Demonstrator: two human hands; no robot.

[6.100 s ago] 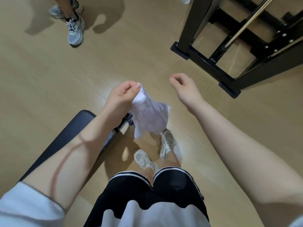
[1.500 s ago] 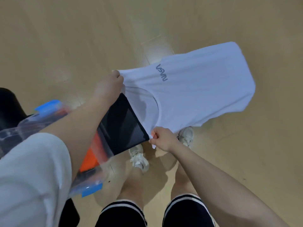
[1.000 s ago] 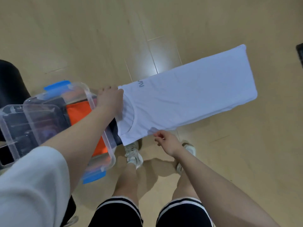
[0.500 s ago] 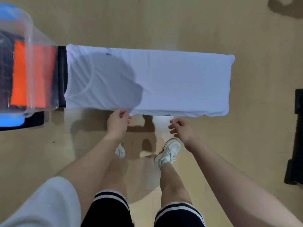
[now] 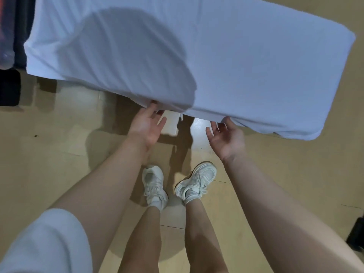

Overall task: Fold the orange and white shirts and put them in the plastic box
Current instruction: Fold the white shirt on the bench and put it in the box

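The white shirt [image 5: 216, 56] lies folded into a long band across a raised surface and fills the top of the view. My left hand [image 5: 146, 126] is palm up at the shirt's near edge, with its straight fingertips slipped just under the cloth. My right hand [image 5: 226, 135] is palm up a little to the right, and its fingertips touch the same edge. At the far top left a blurred sliver of the plastic box [image 5: 6, 56] shows, with a bit of the orange shirt [image 5: 2, 10] inside.
A dark bench end [image 5: 9, 89] sticks out at the left under the shirt. My two white shoes [image 5: 177, 184] stand on the wooden floor below my hands. A black object [image 5: 356, 237] sits at the lower right edge.
The view has dropped closer to the shirt, pushing the box almost out of sight. Both hands have turned palm up at the shirt's near edge.
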